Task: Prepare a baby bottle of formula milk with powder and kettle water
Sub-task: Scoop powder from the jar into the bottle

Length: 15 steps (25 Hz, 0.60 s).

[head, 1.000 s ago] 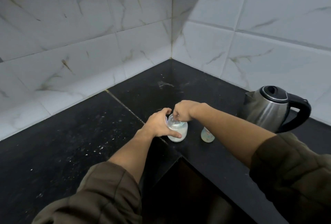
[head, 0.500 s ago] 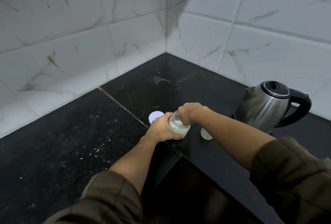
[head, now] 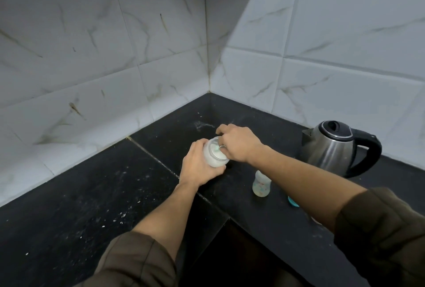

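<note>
My left hand [head: 197, 168] grips a small clear jar of white powder [head: 215, 158] and holds it tilted just above the black counter, mouth toward the right. My right hand [head: 239, 144] is at the jar's mouth, fingers pinched on a small pale-teal scoop [head: 218, 148] that dips into the powder. The baby bottle [head: 261, 184] stands upright and uncapped on the counter, below my right wrist. The steel kettle [head: 331, 149] with a black handle and closed lid stands at the right by the wall.
A teal ring or cap [head: 293, 201] lies on the counter, partly hidden under my right forearm. The black counter [head: 92, 194] forms an L in a tiled corner, with its inner edge [head: 218, 208] dropping to a dark gap in front of me.
The jar went from standing on the counter to lifted and tilted in my left hand. My right hand stayed at its mouth with the scoop. The white lid seen beside it is now hidden.
</note>
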Each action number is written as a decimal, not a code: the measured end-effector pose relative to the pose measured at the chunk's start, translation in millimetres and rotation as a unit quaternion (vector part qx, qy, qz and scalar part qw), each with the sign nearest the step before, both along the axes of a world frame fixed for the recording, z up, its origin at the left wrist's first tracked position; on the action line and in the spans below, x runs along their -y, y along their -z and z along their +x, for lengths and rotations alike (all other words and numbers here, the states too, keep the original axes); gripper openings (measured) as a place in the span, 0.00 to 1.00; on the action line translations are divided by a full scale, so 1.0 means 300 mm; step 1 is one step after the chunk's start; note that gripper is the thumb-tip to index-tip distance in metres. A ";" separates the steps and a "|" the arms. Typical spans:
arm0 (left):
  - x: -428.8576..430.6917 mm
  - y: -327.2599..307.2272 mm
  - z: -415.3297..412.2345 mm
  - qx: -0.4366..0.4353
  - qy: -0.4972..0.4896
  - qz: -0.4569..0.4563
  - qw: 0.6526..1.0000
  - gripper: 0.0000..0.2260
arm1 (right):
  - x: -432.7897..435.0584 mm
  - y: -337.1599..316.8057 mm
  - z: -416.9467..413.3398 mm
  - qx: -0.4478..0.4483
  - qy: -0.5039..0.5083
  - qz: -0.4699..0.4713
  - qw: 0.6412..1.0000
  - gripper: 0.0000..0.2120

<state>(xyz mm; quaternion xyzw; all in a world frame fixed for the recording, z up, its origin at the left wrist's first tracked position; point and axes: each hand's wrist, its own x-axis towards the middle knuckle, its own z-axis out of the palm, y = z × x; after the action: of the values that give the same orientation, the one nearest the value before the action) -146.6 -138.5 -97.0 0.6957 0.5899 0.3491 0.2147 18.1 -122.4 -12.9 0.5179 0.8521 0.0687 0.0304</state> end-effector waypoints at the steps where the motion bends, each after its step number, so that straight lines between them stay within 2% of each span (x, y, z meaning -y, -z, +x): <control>1: 0.001 -0.014 0.005 -0.005 0.000 0.012 1.000 0.36 | 0.002 -0.002 0.002 0.005 0.005 0.005 1.000 0.14; 4: 0.008 -0.042 0.021 -0.015 -0.003 0.038 0.999 0.36 | 0.002 -0.002 0.012 -0.061 0.046 -0.014 0.997 0.12; 9: 0.015 -0.051 0.038 -0.020 -0.014 0.041 0.999 0.36 | -0.012 -0.008 0.034 -0.212 0.145 -0.082 0.963 0.07; 11: 0.012 -0.049 0.042 -0.025 -0.020 0.030 0.999 0.37 | -0.012 -0.017 0.044 -0.272 0.172 -0.114 0.940 0.11; 15: 0.007 -0.053 0.052 -0.026 -0.042 0.002 0.999 0.38 | -0.014 -0.042 0.081 -0.412 0.223 -0.144 0.872 0.11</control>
<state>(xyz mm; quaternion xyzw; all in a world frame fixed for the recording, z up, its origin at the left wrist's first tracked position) -130.9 -140.5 -81.2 0.6795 0.6235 0.3408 0.1827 42.5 -118.2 -0.2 0.6655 0.6496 -0.2827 -0.2349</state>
